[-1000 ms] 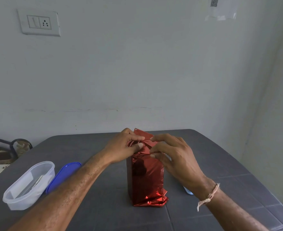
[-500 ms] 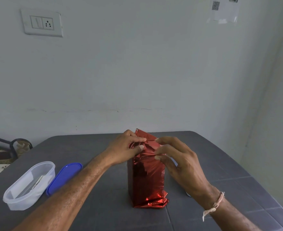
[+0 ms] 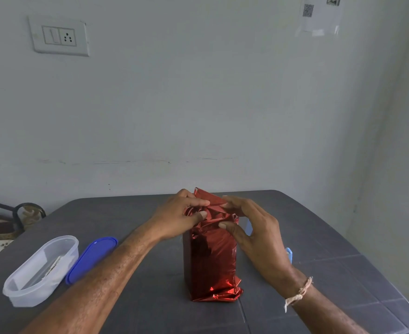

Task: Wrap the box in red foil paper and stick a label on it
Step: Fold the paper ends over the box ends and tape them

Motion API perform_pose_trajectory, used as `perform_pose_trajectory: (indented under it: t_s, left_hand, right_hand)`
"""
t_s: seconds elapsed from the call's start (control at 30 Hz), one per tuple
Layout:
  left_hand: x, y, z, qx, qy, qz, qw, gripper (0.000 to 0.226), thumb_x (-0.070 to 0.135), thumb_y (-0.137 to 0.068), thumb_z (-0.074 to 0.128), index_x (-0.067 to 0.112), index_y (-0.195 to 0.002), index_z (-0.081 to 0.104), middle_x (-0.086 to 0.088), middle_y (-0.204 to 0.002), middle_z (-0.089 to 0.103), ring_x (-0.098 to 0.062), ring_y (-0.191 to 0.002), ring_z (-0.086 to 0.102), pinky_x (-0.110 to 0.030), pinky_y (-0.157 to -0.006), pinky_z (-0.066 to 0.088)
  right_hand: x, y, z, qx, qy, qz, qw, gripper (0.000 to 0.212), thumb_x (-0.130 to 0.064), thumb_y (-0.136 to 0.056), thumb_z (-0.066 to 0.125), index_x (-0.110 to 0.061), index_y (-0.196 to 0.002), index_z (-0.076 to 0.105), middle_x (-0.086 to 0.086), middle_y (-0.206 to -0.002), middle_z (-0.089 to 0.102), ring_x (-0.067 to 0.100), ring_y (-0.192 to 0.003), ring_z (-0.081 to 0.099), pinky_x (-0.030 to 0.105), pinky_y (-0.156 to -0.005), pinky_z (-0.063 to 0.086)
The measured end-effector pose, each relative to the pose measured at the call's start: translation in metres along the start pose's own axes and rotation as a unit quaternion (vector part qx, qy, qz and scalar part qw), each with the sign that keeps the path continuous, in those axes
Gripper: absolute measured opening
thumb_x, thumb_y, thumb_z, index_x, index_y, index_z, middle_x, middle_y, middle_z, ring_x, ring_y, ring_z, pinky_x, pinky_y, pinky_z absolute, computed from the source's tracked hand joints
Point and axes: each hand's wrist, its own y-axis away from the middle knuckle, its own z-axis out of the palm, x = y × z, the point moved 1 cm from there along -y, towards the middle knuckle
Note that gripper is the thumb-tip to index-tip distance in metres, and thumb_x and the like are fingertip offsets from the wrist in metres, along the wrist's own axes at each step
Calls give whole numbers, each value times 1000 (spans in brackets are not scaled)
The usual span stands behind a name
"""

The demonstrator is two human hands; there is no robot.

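Nearest the camera, both forearms reach in over the dark worktop (image 3: pixel 319 273), a thread band (image 3: pixel 297 294) on the right wrist. Dead centre stands the box (image 3: pixel 210 261), upright, its sides already sheathed and the bottom end tucked in a crumple at its foot.

All the action is at the top. The left hand (image 3: pixel 179 220) has its grip closed on the gathered red foil paper (image 3: pixel 214 209), thumb pressing into the folds and forefinger laid across them. The right hand (image 3: pixel 254 235) has slid outward in the last second. It was bunched over the middle of the top, and now it clamps the right-hand corner, thumb on the front face and fingers curled over the fold. That opens a gap between the hands, and the creased flap shows plainly. The top end looks folded down but not sealed, and one pointed flap at the back still sticks up.

No label shows on the box, so that step seems still to come.

Off to the left sit a clear tub (image 3: pixel 42 268) and its blue lid (image 3: pixel 91 259), side by side. A pale blue thing (image 3: pixel 288 254) peeks from behind the right hand, too hidden to name. Beyond, the wall carries a switch plate (image 3: pixel 58 36) and a taped sheet of paper (image 3: pixel 319 15).
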Motion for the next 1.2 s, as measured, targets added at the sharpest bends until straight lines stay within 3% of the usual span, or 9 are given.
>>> perform_pose_trajectory:
  t_s: [0.13,0.3,0.4,0.57,0.67,0.87,1.0,1.2]
  left_hand:
    - [2,0,0,-1,2,2,1000,37,40,-98,63,38,-135,64,14,-111,48,-4,-110,50,-36,-104,46]
    - [3,0,-2,-2,5,1,1000,36,38,-97,65,36,-133,65,13,-110,49,-2,-107,50,-30,-101,46]
    - [3,-1,-3,0,12,1,1000,35,37,-97,66,37,-132,66,14,-110,50,-1,-108,51,-30,-101,46]
    - [3,-2,-1,2,21,-10,1000,30,40,-97,65,43,-127,67,18,-108,50,3,-103,51,-31,-102,46]
    - [6,-3,0,5,17,-23,1000,32,52,-95,62,44,-126,68,20,-109,51,1,-105,52,-37,-104,47]
    - [11,-3,5,39,-55,-35,997,82,96,-61,48,45,-123,67,22,-109,53,-2,-110,54,-38,-99,50]
    - [14,-4,8,35,-87,-44,995,79,91,-65,60,45,-129,63,20,-116,51,-4,-113,50,-34,-99,48]
    - [18,-2,10,33,-50,-49,997,84,86,-57,61,44,-129,64,17,-118,49,-2,-111,47,-21,-82,36]
  right_hand:
    - [0,3,0,4,0,-11,1000,38,-18,-88,81,-18,-124,71,-15,-109,73,2,-106,70,22,-91,56]
    - [1,4,0,12,59,-66,996,10,-24,-95,74,-21,-104,77,-16,-94,73,6,-87,69,33,-76,57]
    - [1,7,-2,14,114,-104,988,4,-21,-96,73,-21,-96,77,-16,-88,72,4,-82,68,30,-74,54]
    - [1,13,-1,41,144,-148,978,16,-23,-99,68,-18,-88,78,-12,-85,74,10,-87,73,30,-75,56]
    - [2,17,-1,46,162,-157,973,17,-23,-99,67,-18,-87,78,-12,-85,74,10,-92,74,28,-80,56]
    - [-1,25,4,63,223,-183,955,14,-8,-90,75,-21,-86,77,-9,-90,76,10,-105,73,29,-93,55]
    - [5,32,8,65,239,-188,950,14,-12,-94,71,-22,-87,77,-10,-91,77,11,-110,72,39,-96,57]
    - [16,41,16,70,238,-172,953,21,-18,-101,63,-23,-89,78,-11,-89,77,13,-116,70,47,-100,54]
